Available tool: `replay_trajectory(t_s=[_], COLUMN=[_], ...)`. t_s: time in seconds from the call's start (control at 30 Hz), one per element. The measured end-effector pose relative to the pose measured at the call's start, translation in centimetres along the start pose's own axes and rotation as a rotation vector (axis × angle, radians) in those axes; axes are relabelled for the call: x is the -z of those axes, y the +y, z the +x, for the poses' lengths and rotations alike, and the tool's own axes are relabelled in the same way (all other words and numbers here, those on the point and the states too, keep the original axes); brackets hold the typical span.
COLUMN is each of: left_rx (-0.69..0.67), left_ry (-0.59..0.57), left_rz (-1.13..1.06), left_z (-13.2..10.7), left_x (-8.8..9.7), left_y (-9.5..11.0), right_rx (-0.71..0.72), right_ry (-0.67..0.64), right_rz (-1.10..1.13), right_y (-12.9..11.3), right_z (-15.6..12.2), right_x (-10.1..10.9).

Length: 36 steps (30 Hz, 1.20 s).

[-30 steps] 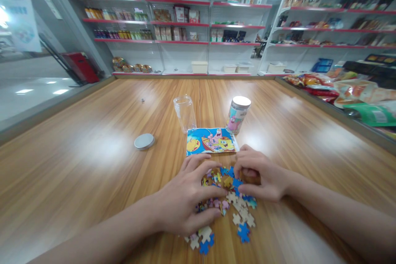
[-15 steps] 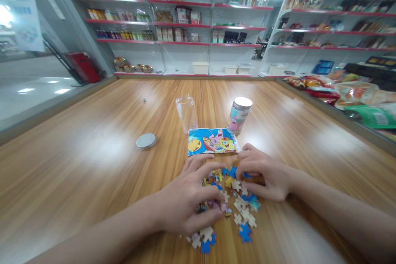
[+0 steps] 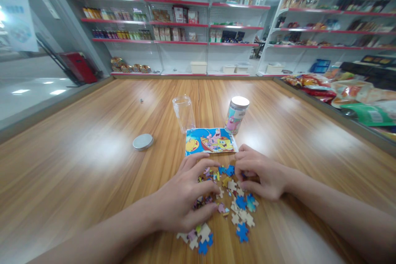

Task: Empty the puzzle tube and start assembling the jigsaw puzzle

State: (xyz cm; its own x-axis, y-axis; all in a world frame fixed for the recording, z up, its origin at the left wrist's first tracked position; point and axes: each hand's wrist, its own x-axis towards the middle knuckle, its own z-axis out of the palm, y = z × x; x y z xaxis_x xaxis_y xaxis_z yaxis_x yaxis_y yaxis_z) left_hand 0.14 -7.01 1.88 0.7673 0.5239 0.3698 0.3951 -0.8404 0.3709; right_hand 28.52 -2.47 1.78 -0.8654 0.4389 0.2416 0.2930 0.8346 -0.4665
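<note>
A heap of loose jigsaw pieces (image 3: 230,204) lies on the wooden table (image 3: 93,161) close in front of me. My left hand (image 3: 182,198) rests on the left side of the heap, fingers curled over the pieces. My right hand (image 3: 262,175) sits on the heap's upper right, fingers bent and pressed onto pieces; what it grips, if anything, is hidden. Just beyond the hands lies a colourful cartoon picture card (image 3: 210,141).
Behind the card stand an empty clear plastic jar (image 3: 184,113) and a cartoon-printed can with a white lid (image 3: 236,114). A round silver lid (image 3: 143,142) lies to the left. Snack bags (image 3: 346,90) line the right edge; store shelves stand behind.
Both hands have been spreading the heap: pieces lie more scattered now, and the right hand has shifted slightly up and left.
</note>
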Motion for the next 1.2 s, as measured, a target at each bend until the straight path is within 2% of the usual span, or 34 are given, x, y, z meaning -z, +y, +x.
replay_trajectory(t_s=[0.57, 0.9, 1.1, 1.2], left_rx=[0.001, 0.006, 0.002, 0.006], left_ry=[-0.007, -0.017, -0.007, -0.012], left_rz=[-0.007, -0.006, -0.005, -0.006], left_z=[0.11, -0.09, -0.12, -0.23], left_x=[-0.03, 0.03, -0.09, -0.12], left_y=[0.01, 0.05, -0.13, -0.17], right_rx=[0.001, 0.05, 0.057, 0.06], right_ry=[-0.03, 0.011, 0.172, 0.19], right_rz=[-0.018, -0.011, -0.081, -0.14], right_y=[0.71, 0.55, 0.68, 0.89], right_z=[-0.14, -0.09, -0.29, -0.22], right_x=[-0.31, -0.49, -0.61, -0.75])
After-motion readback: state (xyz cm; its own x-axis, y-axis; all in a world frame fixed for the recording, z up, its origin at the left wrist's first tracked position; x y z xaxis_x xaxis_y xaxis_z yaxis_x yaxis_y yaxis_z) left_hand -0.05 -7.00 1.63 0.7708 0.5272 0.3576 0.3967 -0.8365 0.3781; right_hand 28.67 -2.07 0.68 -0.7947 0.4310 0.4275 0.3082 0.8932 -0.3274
